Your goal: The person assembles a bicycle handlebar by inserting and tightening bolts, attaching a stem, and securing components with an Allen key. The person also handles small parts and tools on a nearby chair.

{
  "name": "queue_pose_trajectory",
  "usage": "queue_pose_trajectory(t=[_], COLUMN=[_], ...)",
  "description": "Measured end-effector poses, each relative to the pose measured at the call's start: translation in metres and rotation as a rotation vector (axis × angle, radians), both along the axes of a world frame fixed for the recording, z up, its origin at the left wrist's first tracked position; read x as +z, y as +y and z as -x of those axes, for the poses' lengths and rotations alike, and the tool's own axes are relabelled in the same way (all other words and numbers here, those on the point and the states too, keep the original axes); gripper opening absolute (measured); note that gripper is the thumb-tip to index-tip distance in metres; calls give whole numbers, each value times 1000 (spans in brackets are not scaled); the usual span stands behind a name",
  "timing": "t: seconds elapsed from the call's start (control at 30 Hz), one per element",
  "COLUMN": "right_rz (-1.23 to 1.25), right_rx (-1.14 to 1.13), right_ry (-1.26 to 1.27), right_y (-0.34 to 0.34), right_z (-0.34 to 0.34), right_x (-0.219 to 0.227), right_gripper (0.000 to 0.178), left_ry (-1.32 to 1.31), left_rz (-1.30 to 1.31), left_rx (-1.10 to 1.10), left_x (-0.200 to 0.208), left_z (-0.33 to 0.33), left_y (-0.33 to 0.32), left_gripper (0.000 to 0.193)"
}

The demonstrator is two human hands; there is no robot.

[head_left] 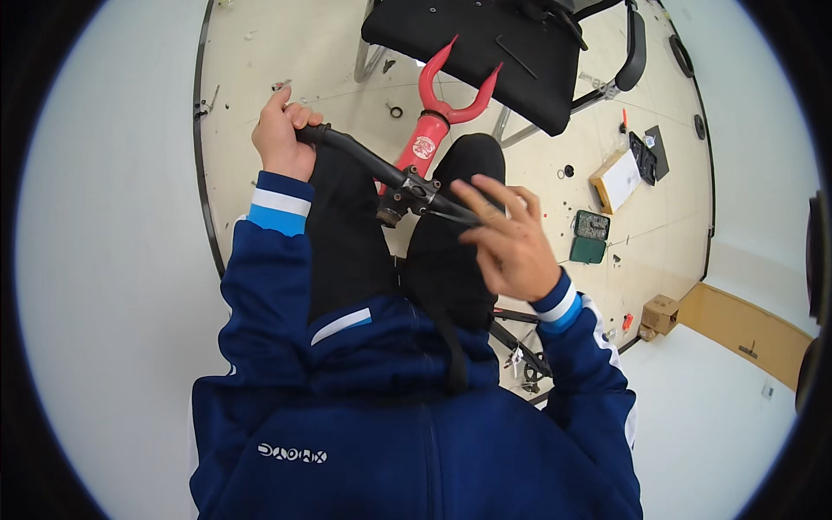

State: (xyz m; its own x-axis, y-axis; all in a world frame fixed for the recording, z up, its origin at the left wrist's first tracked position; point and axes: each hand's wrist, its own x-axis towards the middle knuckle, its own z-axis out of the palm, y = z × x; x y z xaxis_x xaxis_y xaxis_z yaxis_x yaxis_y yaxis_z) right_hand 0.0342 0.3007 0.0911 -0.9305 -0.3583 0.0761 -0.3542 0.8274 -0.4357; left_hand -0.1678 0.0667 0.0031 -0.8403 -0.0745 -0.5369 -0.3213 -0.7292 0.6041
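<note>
Down over the person's lap, the left hand (282, 139) wraps its fingers tight around the end of a black handlebar (364, 160), so that grip is closed on the bar. From that grip the handlebar runs down and to the right, across the black trouser legs (347, 234), to a black clamp (407, 195) in its middle. Past the clamp, the right hand (511, 238) rests over the other end of the bar with its fingers spread wide and loose; its grip is open, and only the fingertips (472, 195) seem to touch the bar near the clamp. A red fork (438, 113) with two curved prongs sticks up and away just above the clamp, between the two hands, and its prongs point at a black chair (485, 43) further off. Both arms wear blue sleeves (260, 269) with white and light blue cuffs. Well off to the right of the right hand, on the pale floor (286, 52), lie a green case (591, 236) with its lid open, a flat brown box (617, 180) with a white top, and a small cardboard box (660, 314). Small bits and rings lie scattered on the floor beyond the left hand. Some dark metal parts (524, 351) sit low by the right sleeve.
</note>
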Motion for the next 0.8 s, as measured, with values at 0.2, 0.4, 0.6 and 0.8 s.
queue_pose_trajectory(t=[0.2,0.4,0.6,0.8], right_rz=[-5,177,365,195], right_rx=[-174,-99,-120,100], right_ry=[102,99,130,27], right_y=[10,-41,-49,-49], right_z=[25,44,40,43], right_x=[-16,-10,-28,-12], right_gripper=[32,29,37,41], left_ry=[40,11,30,28], left_rz=[-9,-7,-18,-3], left_rx=[-3,7,7,-6], left_x=[-6,-12,-12,-14], left_z=[2,3,7,4], left_y=[-4,-6,-6,-6], left_gripper=[16,17,16,14])
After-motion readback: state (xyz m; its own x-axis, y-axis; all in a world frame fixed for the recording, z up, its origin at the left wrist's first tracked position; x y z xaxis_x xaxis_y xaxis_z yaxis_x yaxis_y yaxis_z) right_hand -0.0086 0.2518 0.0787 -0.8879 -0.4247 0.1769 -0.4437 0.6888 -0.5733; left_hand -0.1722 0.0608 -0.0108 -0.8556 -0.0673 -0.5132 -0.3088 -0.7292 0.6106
